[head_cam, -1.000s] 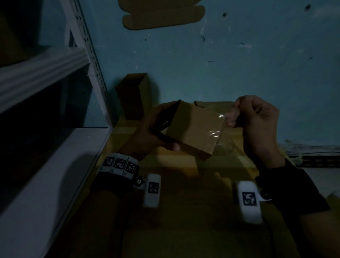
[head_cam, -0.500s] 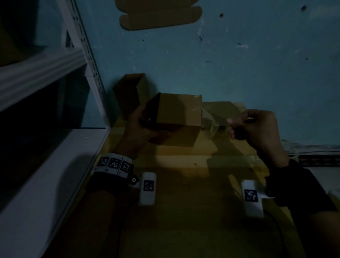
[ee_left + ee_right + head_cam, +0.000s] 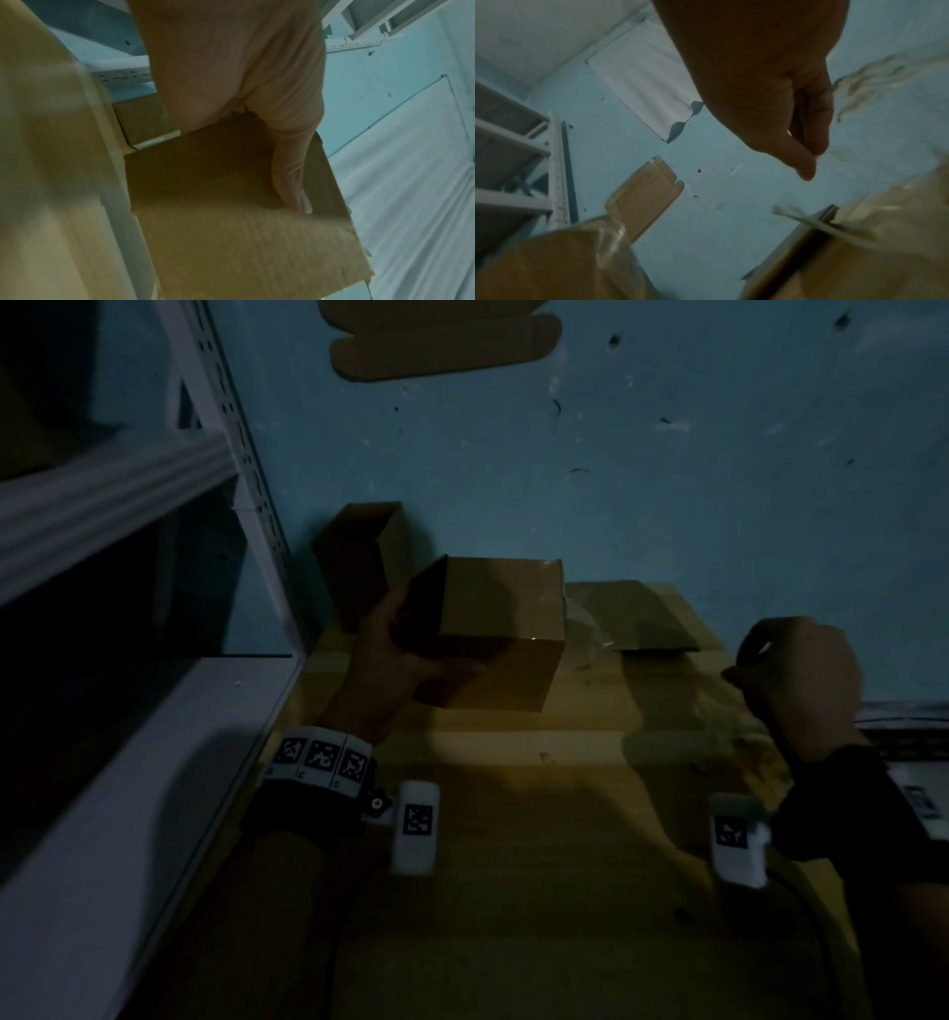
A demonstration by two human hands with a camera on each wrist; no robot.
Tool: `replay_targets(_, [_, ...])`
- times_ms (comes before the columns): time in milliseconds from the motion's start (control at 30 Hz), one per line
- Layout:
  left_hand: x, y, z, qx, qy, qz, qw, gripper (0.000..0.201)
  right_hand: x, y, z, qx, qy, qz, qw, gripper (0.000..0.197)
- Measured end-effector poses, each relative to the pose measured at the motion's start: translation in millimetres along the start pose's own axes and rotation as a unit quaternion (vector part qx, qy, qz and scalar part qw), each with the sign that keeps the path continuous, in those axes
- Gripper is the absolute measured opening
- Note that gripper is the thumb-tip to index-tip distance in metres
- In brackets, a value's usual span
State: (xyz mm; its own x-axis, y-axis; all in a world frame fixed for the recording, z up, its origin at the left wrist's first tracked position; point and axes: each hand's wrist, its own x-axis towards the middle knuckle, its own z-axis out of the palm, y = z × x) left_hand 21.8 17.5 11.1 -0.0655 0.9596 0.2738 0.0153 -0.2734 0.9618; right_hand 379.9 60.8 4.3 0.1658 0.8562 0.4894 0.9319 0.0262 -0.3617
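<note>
- The cardboard box (image 3: pixel 493 629) is held clear of the counter (image 3: pixel 539 814), at the centre of the head view, by the left hand (image 3: pixel 390 665) alone. The thumb is laid inside the open side and the other fingers are wrapped round the wall from outside. With so thin a wall pinched, it could be creased, or the box could be dropped if the grip is slackened.
- The right hand (image 3: pixel 801 680) is seen at the right of the frame, well apart from the box, its fingers curled in against the thumb. Whether a strip is pinched there cannot be told. If one is, it could be stuck to itself or to skin.
- A shiny clear film (image 3: pixel 590 629) is seen at the box's right edge; it could be snagged on the flattened cardboard (image 3: pixel 642 618) just behind.
- A second open box (image 3: pixel 359 562) stands just up and left of the held one and could be knocked over.
- In such dim light, edges could be misjudged.
</note>
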Motion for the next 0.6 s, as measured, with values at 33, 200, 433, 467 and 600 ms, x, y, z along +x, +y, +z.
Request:
replay_targets(33, [0,1,1,0.001,0.000,0.001,1.000,0.097,0,3,2,-0.021,-0.009,0.001,1.000,0.016])
replay_targets(200, [-3,5,6,-0.010,-0.013,-0.001,1.000,0.086,-5,7,6,-0.086,-0.162,0.061,0.981,0.036])
replay_targets(433, [-3,6,10,-0.005,-0.017,-0.011,1.000,0.090,1,-5,-12,-0.116,-0.296,0.080,0.945,0.024])
replay_targets(467, [-3,5,11,-0.003,-0.019,-0.013,1.000,0.092,3,-5,-15,-0.113,-0.311,0.079,0.940,0.024])
replay_targets(600, [-2,3,12,0.000,-0.020,-0.021,1.000,0.094,4,-3,-17,-0.106,-0.325,0.069,0.937,0.038])
